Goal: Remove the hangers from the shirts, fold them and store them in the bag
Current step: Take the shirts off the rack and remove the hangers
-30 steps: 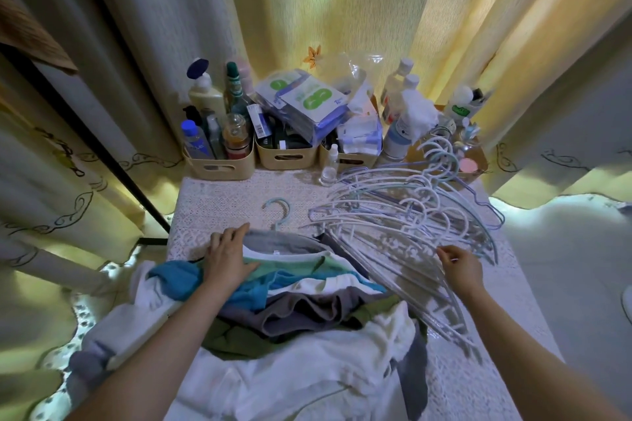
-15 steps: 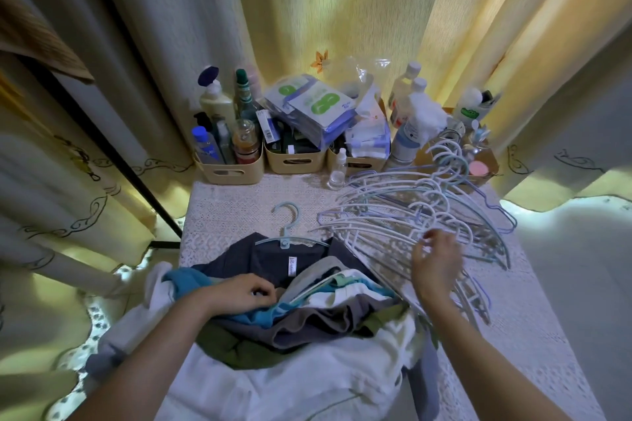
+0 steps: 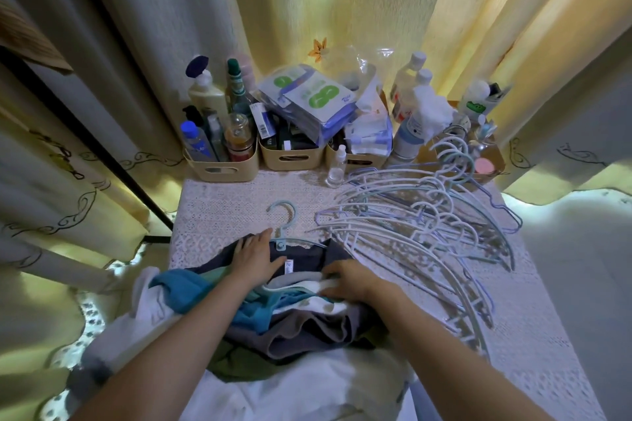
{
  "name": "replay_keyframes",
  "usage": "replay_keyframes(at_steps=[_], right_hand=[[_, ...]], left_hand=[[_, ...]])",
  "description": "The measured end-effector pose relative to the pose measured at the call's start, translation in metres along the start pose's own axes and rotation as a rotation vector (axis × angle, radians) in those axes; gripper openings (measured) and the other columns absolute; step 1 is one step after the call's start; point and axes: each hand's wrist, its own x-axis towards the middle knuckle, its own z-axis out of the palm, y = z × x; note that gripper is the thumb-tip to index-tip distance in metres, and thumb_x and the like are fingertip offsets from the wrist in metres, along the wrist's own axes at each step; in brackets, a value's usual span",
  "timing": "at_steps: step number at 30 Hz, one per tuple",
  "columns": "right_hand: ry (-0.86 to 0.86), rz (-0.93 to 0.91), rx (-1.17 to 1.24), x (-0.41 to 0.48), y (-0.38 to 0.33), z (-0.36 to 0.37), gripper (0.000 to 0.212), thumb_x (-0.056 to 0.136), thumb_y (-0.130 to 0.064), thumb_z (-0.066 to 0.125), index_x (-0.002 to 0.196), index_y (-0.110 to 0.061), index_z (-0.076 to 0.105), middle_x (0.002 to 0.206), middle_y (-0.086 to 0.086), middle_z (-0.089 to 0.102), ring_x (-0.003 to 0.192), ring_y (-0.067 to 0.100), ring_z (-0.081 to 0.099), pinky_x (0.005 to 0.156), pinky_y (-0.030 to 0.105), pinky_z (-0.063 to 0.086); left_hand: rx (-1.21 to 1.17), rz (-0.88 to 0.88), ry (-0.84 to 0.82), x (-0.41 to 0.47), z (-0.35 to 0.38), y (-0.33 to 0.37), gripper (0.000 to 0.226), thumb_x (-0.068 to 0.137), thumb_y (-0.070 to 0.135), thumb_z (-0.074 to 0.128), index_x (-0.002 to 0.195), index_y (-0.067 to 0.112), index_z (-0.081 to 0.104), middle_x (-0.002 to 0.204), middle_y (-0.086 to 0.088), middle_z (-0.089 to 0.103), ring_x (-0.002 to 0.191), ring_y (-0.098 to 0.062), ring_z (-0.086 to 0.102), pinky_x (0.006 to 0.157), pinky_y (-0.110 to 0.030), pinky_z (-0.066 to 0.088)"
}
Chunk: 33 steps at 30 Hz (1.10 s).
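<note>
1. Two hands are on the shirt pile (image 3: 301, 328) at the table's (image 3: 222, 212) near edge.
2. Left hand (image 3: 254, 258): flat, fingers straight, pressing on the dark shirt (image 3: 314, 255) by its collar.
3. Blue hanger (image 3: 284, 219) sits in that shirt's neck, hook toward the far edge.
4. Right hand (image 3: 354, 280): on the white shirt (image 3: 307, 285), fingers bent; grip or mere touch, can't tell.
5. Empty hangers (image 3: 427, 232) are heaped along the right edge.
6. Baskets (image 3: 222, 169) of bottles line the far edge.

Arms of hanger (image 3: 286, 226) hidden inside dark shirt (image 3: 309, 255), only hook and neck show. Fingertips of right hand (image 3: 354, 282) buried in pile (image 3: 301, 335), grip unclear. Shirt's label (image 3: 289, 267) too small to read. Bottom edge cuts off pile, both forearms (image 3: 171, 342).
</note>
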Motion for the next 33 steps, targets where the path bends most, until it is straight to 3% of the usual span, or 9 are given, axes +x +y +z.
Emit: replay_keyframes(at_steps=[4, 7, 9, 13, 16, 20, 23, 29, 33], right_hand=[[-0.048, 0.056, 0.145, -0.009, -0.003, -0.001, 0.055, 0.096, -0.05, 0.041, 0.056, -0.014, 0.048, 0.06, 0.009, 0.049, 0.056, 0.02, 0.044, 0.065, 0.031, 0.035], [0.25, 0.062, 0.274, -0.009, -0.003, -0.005, 0.045, 0.098, -0.037, 0.047, 0.073, -0.003, 0.062, 0.073, 0.009, 0.053, 0.067, 0.022, 0.051, 0.066, 0.031, 0.038], [0.561, 0.097, 0.385, -0.004, -0.003, -0.009, 0.026, 0.095, -0.029, 0.055, 0.091, -0.005, 0.064, 0.093, 0.01, 0.055, 0.079, 0.026, 0.056, 0.071, 0.032, 0.045], [0.51, 0.25, 0.297, 0.009, -0.017, -0.007, 0.037, 0.088, -0.045, 0.059, 0.116, -0.021, 0.059, 0.119, 0.007, 0.047, 0.11, 0.027, 0.047, 0.086, 0.036, 0.047], [0.476, 0.288, 0.241, 0.019, -0.025, 0.001, 0.032, 0.088, -0.032, 0.056, 0.118, -0.02, 0.061, 0.121, 0.013, 0.053, 0.119, 0.033, 0.044, 0.089, 0.036, 0.045], [0.564, 0.299, 0.47, 0.015, -0.019, -0.002, 0.019, 0.084, -0.016, 0.057, 0.096, -0.011, 0.071, 0.087, 0.014, 0.07, 0.085, 0.027, 0.065, 0.064, 0.023, 0.037], [0.515, 0.32, 0.532, 0.008, -0.005, -0.008, 0.018, 0.088, -0.012, 0.053, 0.083, -0.016, 0.07, 0.065, 0.007, 0.06, 0.058, 0.018, 0.055, 0.056, 0.024, 0.034], [0.318, 0.388, 0.579, 0.013, 0.021, -0.013, 0.024, 0.091, -0.004, 0.048, 0.085, 0.009, 0.068, 0.069, 0.013, 0.052, 0.06, 0.02, 0.044, 0.056, 0.026, 0.032], [0.189, 0.437, 0.829, 0.011, 0.03, -0.016, 0.019, 0.09, 0.007, 0.047, 0.085, 0.005, 0.066, 0.049, 0.011, 0.053, 0.033, 0.013, 0.045, 0.038, 0.018, 0.035]], left_hand=[[-0.01, -0.035, 0.188, 0.007, -0.002, 0.013, 0.055, 0.086, 0.067, 0.043, 0.114, 0.022, 0.057, 0.113, -0.001, 0.061, 0.111, -0.023, 0.054, 0.101, -0.039, 0.033], [-0.139, -0.071, 0.268, -0.001, -0.014, 0.019, 0.044, 0.089, 0.063, 0.042, 0.069, 0.026, 0.054, 0.069, 0.001, 0.059, 0.083, -0.025, 0.061, 0.08, -0.035, 0.038], [-0.191, -0.069, 0.303, -0.01, -0.02, 0.019, 0.046, 0.093, 0.053, 0.045, 0.058, 0.023, 0.05, 0.058, 0.002, 0.053, 0.072, -0.029, 0.062, 0.068, -0.032, 0.035], [-0.137, -0.047, 0.411, -0.023, -0.032, 0.006, 0.04, 0.095, 0.037, 0.048, 0.058, 0.022, 0.047, 0.059, 0.001, 0.055, 0.069, -0.029, 0.06, 0.069, -0.032, 0.033], [-0.026, 0.016, 0.49, -0.03, -0.042, -0.004, 0.031, 0.094, 0.032, 0.051, 0.066, 0.019, 0.046, 0.059, 0.003, 0.053, 0.068, -0.028, 0.059, 0.072, -0.035, 0.035], [0.038, 0.066, 0.547, -0.034, -0.047, -0.014, 0.015, 0.092, 0.025, 0.055, 0.079, 0.019, 0.058, 0.078, 0.003, 0.062, 0.078, -0.024, 0.058, 0.074, -0.036, 0.034], [-0.01, 0.035, 0.515, -0.032, -0.05, -0.017, 0.016, 0.093, 0.024, 0.054, 0.078, 0.02, 0.057, 0.07, 0.003, 0.057, 0.078, -0.026, 0.058, 0.073, -0.035, 0.031], [-0.526, -0.079, 0.286, -0.028, -0.055, -0.044, 0.021, 0.094, 0.028, 0.053, 0.075, 0.028, 0.063, 0.08, 0.001, 0.068, 0.077, -0.022, 0.063, 0.073, -0.042, 0.051], [-0.639, -0.047, 0.322, -0.028, -0.053, -0.046, 0.019, 0.094, 0.029, 0.056, 0.077, 0.031, 0.064, 0.079, 0.006, 0.069, 0.073, -0.017, 0.066, 0.07, -0.042, 0.054]])
